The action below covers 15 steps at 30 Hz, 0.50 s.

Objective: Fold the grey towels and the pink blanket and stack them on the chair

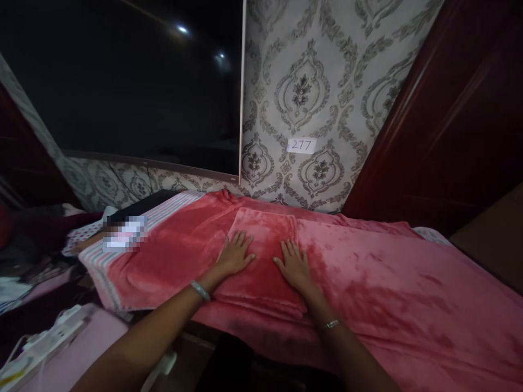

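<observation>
A plush red-pink blanket [379, 272] lies spread along a long low surface, with a folded section [265, 272] raised in its middle. My left hand [236, 255] rests flat on the left side of that fold, fingers spread. On its right side, my right hand [294, 265] lies palm down with the fingers apart. Neither hand grips the cloth. The blanket's left end has a striped border [171, 207], and its right part drops over the front edge toward me.
A large dark television [143, 87] hangs on the patterned wall at the left. A paper marked 277 [301, 145] is stuck to the wallpaper. Dark red wood panels [449, 109] stand at the right. A white power strip [44, 343] lies at lower left, near scattered cloths [24, 294].
</observation>
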Each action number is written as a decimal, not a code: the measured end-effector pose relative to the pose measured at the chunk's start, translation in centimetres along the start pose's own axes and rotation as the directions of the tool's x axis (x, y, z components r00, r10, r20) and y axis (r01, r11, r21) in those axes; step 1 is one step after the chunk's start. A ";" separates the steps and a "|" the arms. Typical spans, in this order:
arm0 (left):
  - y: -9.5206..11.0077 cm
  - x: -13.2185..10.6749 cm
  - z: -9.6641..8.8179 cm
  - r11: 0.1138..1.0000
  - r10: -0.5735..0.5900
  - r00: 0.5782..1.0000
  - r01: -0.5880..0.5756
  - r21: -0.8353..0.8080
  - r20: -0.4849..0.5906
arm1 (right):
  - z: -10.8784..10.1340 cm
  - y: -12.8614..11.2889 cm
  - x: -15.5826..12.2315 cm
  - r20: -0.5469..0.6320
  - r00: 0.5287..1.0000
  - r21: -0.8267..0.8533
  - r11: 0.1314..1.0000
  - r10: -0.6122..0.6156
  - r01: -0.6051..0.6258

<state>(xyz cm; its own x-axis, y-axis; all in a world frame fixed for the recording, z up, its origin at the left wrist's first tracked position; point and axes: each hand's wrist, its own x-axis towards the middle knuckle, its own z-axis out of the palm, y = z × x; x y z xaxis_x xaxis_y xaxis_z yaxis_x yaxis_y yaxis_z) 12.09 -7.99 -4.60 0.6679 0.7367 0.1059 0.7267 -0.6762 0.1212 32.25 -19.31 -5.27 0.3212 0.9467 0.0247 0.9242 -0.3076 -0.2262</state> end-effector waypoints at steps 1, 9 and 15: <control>-0.1 0.3 -0.4 1.000 -0.011 1.000 0.012 -0.021 0.015 | -0.3 0.2 0.3 -0.003 1.000 0.023 1.000 0.000 0.000; 0.1 8.6 -4.2 0.994 -0.038 0.998 0.031 -0.101 -0.059 | -5.0 -0.1 8.5 -0.235 0.972 0.048 0.998 -0.020 0.032; 0.1 12.8 -2.5 0.995 -0.093 0.996 0.093 -0.036 -0.015 | -2.9 1.0 12.3 -0.099 0.995 -0.029 0.999 0.029 -0.032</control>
<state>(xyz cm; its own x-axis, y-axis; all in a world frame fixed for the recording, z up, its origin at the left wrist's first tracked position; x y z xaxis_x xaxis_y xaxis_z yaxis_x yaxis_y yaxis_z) 20.36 1.37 -0.80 0.5946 0.7966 0.1090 0.7792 -0.6044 0.1662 37.70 -8.26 -2.39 0.3672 0.9230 0.1148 0.9190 -0.3409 -0.1982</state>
